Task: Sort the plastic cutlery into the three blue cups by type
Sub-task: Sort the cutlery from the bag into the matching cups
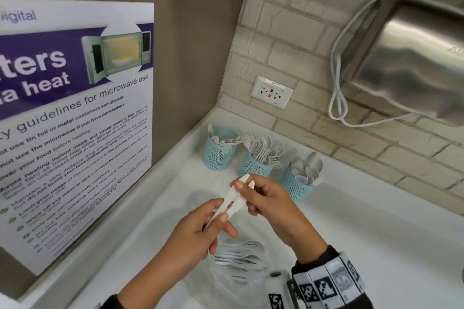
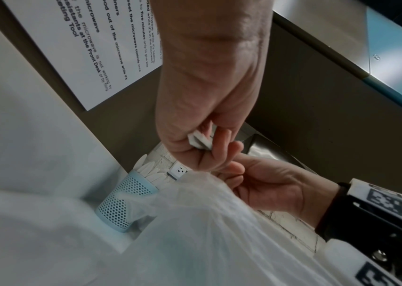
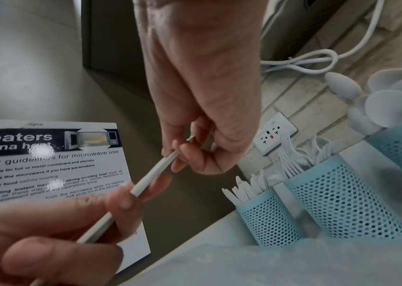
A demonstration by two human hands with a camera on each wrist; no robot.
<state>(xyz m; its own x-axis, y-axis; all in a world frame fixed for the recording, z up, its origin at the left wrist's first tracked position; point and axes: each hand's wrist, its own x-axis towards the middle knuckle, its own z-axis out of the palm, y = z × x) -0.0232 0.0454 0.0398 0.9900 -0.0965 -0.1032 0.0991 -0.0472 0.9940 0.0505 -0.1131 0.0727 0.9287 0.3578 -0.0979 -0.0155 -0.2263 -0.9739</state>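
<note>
Two white plastic knives are held above the white counter, splayed in a narrow V. My left hand grips their handle ends. My right hand pinches the blade end of one knife. Three blue mesh cups stand behind, near the wall: the left cup holds knives, the middle cup forks, the right cup spoons. A clear plastic bag with more white cutlery lies under my hands.
A microwave safety poster leans against the left wall. A wall socket sits behind the cups. A steel appliance with a looped white cable hangs at the upper right.
</note>
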